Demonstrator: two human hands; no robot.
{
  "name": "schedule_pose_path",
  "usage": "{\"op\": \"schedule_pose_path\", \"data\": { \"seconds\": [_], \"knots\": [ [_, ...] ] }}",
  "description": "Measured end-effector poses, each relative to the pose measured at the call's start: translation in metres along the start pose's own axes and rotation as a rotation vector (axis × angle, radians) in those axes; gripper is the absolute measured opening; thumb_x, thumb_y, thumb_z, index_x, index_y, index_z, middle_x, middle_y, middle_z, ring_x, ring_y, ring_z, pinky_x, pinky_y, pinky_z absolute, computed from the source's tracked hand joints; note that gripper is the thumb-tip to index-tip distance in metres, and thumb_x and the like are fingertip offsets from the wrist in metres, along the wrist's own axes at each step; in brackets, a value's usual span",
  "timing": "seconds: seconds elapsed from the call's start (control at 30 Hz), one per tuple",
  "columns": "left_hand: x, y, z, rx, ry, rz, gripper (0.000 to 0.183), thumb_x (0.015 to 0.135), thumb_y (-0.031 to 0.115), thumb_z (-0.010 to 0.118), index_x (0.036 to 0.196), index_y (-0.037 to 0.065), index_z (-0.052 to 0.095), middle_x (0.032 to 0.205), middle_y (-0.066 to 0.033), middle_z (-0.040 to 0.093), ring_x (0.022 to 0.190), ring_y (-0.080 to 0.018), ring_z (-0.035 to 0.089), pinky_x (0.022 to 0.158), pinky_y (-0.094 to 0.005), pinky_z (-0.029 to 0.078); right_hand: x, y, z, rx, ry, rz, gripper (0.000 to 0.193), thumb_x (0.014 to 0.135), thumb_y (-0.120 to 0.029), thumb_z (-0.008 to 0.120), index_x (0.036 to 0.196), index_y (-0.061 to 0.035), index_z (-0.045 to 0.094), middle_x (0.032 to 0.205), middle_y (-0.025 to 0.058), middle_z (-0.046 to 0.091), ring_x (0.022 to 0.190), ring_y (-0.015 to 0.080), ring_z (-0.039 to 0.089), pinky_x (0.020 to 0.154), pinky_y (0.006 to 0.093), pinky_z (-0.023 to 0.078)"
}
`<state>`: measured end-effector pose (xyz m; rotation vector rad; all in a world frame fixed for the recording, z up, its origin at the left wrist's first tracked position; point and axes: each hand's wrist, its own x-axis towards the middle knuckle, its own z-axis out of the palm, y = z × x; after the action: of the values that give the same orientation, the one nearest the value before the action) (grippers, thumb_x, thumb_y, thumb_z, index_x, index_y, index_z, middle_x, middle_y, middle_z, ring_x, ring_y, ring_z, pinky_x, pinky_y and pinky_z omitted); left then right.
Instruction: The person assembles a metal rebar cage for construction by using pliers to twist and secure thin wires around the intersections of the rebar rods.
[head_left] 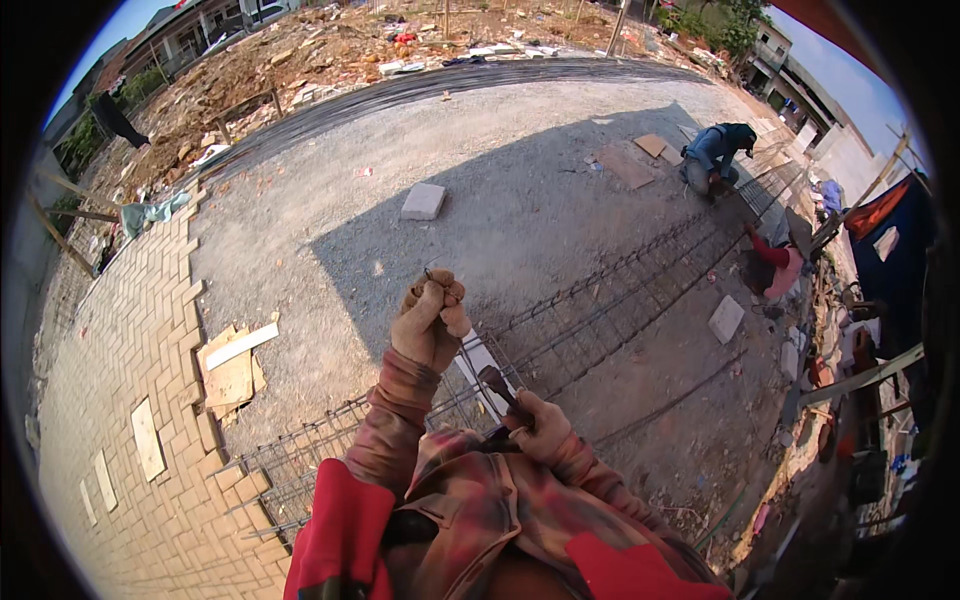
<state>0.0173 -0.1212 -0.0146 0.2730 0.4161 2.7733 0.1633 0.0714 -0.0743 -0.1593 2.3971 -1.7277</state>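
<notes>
The left hand (pixel 432 318) pinches thin wire (pixel 428 273); the right hand (pixel 542 427) grips a dark tool (pixel 500 386). A steel frame (pixel 612 308) reaches the right edge of brick paving (pixel 120 345).

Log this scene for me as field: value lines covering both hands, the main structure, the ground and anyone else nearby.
Left hand: raised, fingers closed on a thin dark piece, possibly wire
Right hand: gripping a dark tool
Structure: long steel-bar cage, lying diagonally
Near hands: white block at the cage; exact contact unclear
Ground: grey gravel; tan block paving at left
Other people: two, low down near the cage's far end; person in blue, person in red and pink
</notes>
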Motion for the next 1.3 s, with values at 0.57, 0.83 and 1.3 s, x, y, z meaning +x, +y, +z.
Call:
{"op": "schedule_pose_path", "data": {
  "seconds": [0.57,0.83,1.3],
  "knots": [
    [0.009,0.002,0.003,0.816,0.380,0.309,0.028,0.094,0.023,0.049,0.112,0.002,0.052,0.079,-0.0074,0.060,0.052,-0.0126,0.055,0.045,-0.0248,0.046,0.038,-0.002,-0.004,-0.235,-0.072,-0.129,0.034,0.077,-0.002,0.055,0.110,0.0017,0.049,0.087,0.0100,0.064,0.081,0.0162,0.064,0.071,0.0288,0.051],
    [-0.019,-0.020,-0.028,0.425,0.500,0.372,0.021,0.093,0.023,0.053,0.106,0.007,0.056,0.075,-0.0060,0.060,0.048,-0.0053,0.042,0.039,-0.0183,0.030,0.048,0.002,-0.024,-0.107,-0.065,-0.136,0.029,0.075,-0.007,0.057,0.102,0.0005,0.052,0.083,0.0131,0.064,0.078,0.0249,0.064,0.070,0.0329,0.051],
    [-0.135,0.076,0.060,1.670,1.202,-0.104,0.030,0.088,0.010,0.054,0.116,0.003,0.058,0.081,0.0043,0.057,0.050,-0.0008,0.034,0.044,-0.0180,0.029,0.087,0.176,-0.190,0.439,0.214,0.506,0.007,0.090,-0.012,0.051,0.090,-0.0054,0.051,0.066,0.0020,0.052,0.047,0.0103,0.048,0.040,0.0255,0.038]
  ]
}}
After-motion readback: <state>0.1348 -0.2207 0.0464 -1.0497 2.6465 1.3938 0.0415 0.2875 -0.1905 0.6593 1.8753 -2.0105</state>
